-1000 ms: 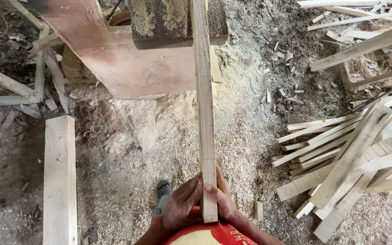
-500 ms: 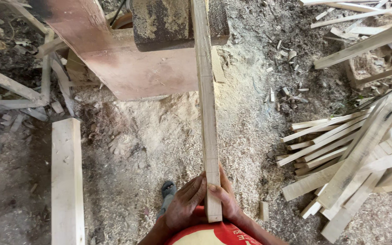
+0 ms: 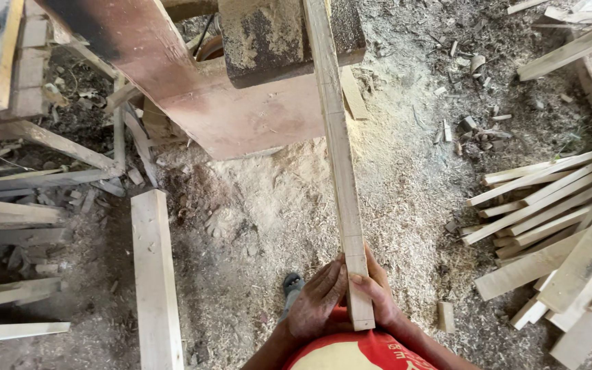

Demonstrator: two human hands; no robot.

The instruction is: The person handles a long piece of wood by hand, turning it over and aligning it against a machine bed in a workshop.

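Observation:
A long pale wooden strip runs from my waist up to the sawdust-covered machine block at the top. My left hand presses against the strip's near end from the left. My right hand grips the same end from the right, fingers wrapped beside it. The strip's far end lies on the machine top, beside the reddish-brown wooden bench.
A heap of cut wooden strips lies at the right. A pale plank rests on the sawdust floor at the left, with scrap boards beyond it. A small offcut lies near my right side. My foot shows below the strip.
The view has shifted, so the floor plank and the strip heap appear further right. My hands keep the same hold on the strip's near end.

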